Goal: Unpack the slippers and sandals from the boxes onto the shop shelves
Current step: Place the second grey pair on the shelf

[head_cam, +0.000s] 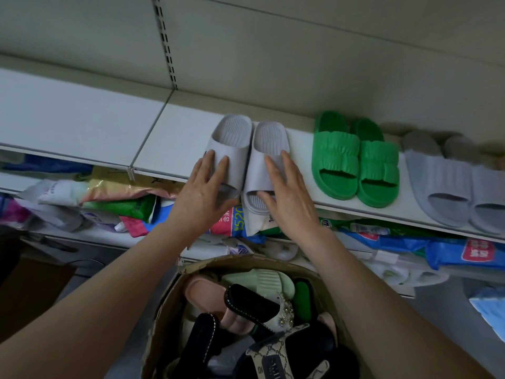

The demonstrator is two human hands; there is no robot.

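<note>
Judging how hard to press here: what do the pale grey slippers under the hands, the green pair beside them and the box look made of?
Pale grey slippers: probably moulded foam or soft rubber, matt, one piece with ribbed footbeds. Green pair: seemingly the same moulded stuff, faint sheen, ruched strap. Box: brown cardboard, dull, rim bent and frayed.

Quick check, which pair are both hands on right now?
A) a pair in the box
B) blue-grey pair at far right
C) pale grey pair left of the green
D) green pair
C: the left hand and right hand lie flat on the pale grey slippers, beside the green slippers.
</note>
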